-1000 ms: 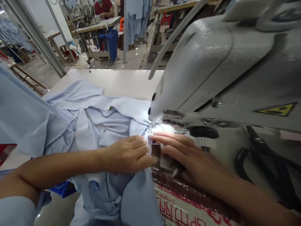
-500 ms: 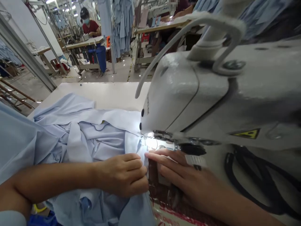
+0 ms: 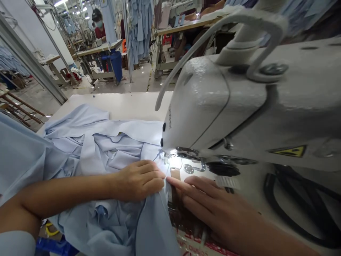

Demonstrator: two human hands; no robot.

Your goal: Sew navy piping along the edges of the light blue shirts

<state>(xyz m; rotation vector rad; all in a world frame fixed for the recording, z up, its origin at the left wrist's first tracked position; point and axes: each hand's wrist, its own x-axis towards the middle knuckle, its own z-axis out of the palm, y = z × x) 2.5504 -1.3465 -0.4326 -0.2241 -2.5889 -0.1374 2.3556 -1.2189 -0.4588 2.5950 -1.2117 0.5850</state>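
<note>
A light blue garment [image 3: 125,156] lies bunched over the sewing table, with its right edge running under the needle area of a white sewing machine [image 3: 239,113]. My left hand [image 3: 140,180] is closed on the cloth just in front of the presser foot [image 3: 166,158], fingertips pinching near the edge. Across from it, my right hand [image 3: 210,202] lies with fingers stretched out, the index fingertip touching the cloth's edge. The machine's lamp lights the spot brightly. Part of the cloth hangs down toward me, below my left wrist.
The white tabletop [image 3: 128,105] extends behind the garment. Black cables [image 3: 287,209] curve at the right under the machine arm. A blue plastic item [image 3: 54,245] sits low at the left. Farther back, a person [image 3: 98,26] sits at another table beside a blue bin [image 3: 115,65].
My left hand has moved slightly up and drawn the cloth's front edge into a raised fold. My right hand has shifted a little down and right. The view has shifted slightly.
</note>
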